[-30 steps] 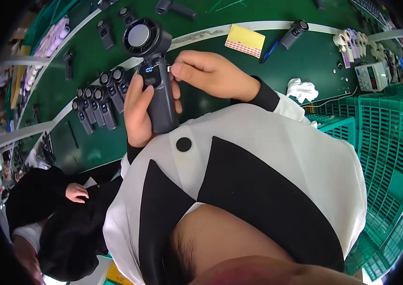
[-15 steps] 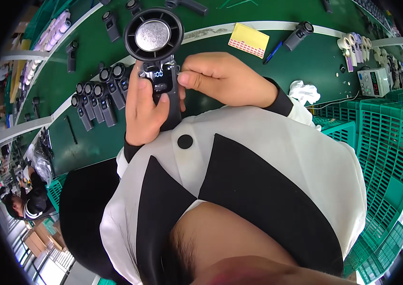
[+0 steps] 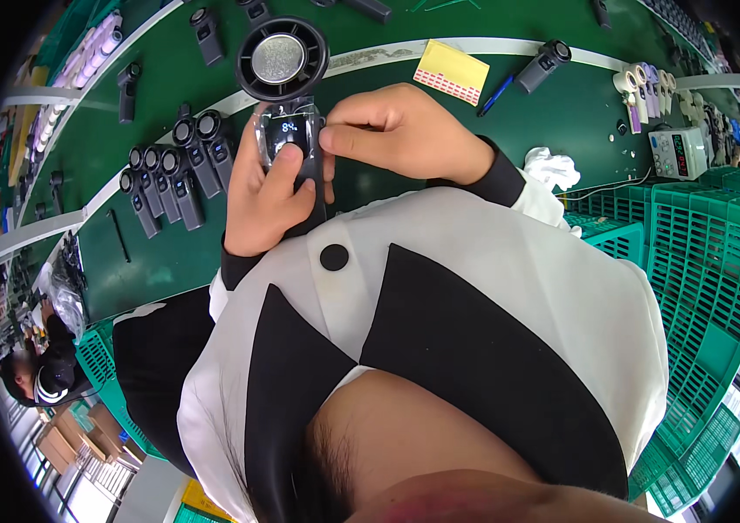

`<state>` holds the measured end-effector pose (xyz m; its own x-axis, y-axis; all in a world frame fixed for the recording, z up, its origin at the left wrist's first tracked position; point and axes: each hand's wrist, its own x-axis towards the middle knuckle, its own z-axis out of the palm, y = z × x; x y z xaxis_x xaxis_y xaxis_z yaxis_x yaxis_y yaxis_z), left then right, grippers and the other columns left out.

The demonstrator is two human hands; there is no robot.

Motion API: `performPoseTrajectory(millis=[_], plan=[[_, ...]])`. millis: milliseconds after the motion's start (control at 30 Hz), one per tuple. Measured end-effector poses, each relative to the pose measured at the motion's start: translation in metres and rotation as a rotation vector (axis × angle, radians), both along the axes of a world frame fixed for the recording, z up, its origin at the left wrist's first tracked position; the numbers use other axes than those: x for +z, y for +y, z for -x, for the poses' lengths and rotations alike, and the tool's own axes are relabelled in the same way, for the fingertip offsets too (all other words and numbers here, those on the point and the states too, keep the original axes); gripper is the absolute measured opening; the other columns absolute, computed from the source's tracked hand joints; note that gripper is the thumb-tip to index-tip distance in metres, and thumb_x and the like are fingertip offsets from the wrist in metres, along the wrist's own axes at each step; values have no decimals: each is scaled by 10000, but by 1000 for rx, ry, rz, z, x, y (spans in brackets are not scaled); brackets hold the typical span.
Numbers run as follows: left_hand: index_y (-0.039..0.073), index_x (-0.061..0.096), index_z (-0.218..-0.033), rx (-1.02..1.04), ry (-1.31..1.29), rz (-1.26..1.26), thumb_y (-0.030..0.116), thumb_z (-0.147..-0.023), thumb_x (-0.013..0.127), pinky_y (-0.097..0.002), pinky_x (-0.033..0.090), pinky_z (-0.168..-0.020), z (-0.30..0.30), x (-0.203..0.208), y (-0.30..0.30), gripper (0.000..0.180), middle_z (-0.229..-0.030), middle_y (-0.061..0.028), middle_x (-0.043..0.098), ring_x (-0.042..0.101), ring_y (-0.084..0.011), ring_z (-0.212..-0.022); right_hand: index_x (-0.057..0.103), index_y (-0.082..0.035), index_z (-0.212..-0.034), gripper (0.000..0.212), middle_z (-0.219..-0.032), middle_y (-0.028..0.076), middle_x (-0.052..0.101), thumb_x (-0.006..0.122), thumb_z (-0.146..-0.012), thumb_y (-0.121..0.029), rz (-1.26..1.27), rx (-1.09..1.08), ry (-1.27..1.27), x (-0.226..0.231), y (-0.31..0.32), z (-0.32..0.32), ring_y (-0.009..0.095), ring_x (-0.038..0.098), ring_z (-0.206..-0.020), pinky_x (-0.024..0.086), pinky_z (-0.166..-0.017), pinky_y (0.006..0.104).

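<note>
A dark grey handheld fan (image 3: pixel 304 170) with a round black head and a silver disc in its middle is upright in front of my chest. My left hand (image 3: pixel 262 205) is wrapped round its handle, the thumb pressed on the front just under a small lit display. My right hand (image 3: pixel 400 139) is closed, thumb and curled forefinger pinching the fan's right edge beside the display. What lies between those two fingertips is hidden. Clear film seems to cover the display area.
Several similar grey fans (image 3: pixel 180 189) lie to the left on the green table (image 3: pixel 370 187). Ahead are a yellow notepad (image 3: pixel 452 71), a blue pen (image 3: pixel 495 96) and another fan (image 3: pixel 544 67). A small meter (image 3: pixel 678 153) and green crates (image 3: pixel 705 261) stand at right. A person (image 3: pixel 43 370) sits far left.
My left thumb has moved up onto the front below the display, and the lit digits have changed. The fan's head sits a little lower and shows smaller. My right hand keeps its pinch.
</note>
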<state>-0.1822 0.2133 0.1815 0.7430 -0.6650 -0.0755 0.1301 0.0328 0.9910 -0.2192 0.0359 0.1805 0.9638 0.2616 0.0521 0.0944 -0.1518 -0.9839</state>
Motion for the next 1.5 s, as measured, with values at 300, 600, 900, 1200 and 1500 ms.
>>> performPoseTrajectory(millis=[300, 600, 900, 1200, 1500], plan=[[-9, 340, -1161, 19, -28, 299, 152, -796, 508, -261, 439, -548, -9, -1, 16, 433, -823, -127, 518, 531, -178, -668, 592, 4, -766, 128, -709, 23, 598, 521, -815, -90, -179, -76, 76, 1, -2, -2, 66, 516, -663, 403, -602, 203], [33, 427, -1103, 365, -651, 596, 254, -714, 551, -385, 398, -703, -10, 74, 109, 465, -975, -149, 439, 444, -257, -866, 593, -20, -815, 210, -814, 13, 587, 486, -849, -197, -63, -131, 27, -28, -13, -5, 93, 530, -782, 403, -733, 214], [100, 465, -888, 324, -318, 517, 191, -749, 497, -294, 398, -618, 1, 83, 30, 169, -866, -61, 491, 463, -159, -711, 574, -19, -921, 215, -850, 40, 579, 499, -868, -213, 19, -84, 29, -30, -25, -23, 101, 527, -818, 412, -743, 230], [59, 458, -978, -22, 697, 60, 212, -854, 420, -272, 455, -496, -76, -83, -78, 201, -738, -114, 571, 555, -174, -577, 578, -7, -922, 195, -864, 30, 582, 482, -878, -171, -95, -158, 75, -44, -72, -6, 94, 522, -833, 405, -754, 227], [-15, 454, -985, 80, 817, 348, 139, -790, 487, -324, 478, -677, -203, -177, -199, 251, -841, -139, 561, 559, -233, -731, 583, -16, -904, 180, -812, 3, 570, 481, -878, -162, -64, -365, 58, -60, -103, -5, 70, 486, -765, 396, -708, 209]])
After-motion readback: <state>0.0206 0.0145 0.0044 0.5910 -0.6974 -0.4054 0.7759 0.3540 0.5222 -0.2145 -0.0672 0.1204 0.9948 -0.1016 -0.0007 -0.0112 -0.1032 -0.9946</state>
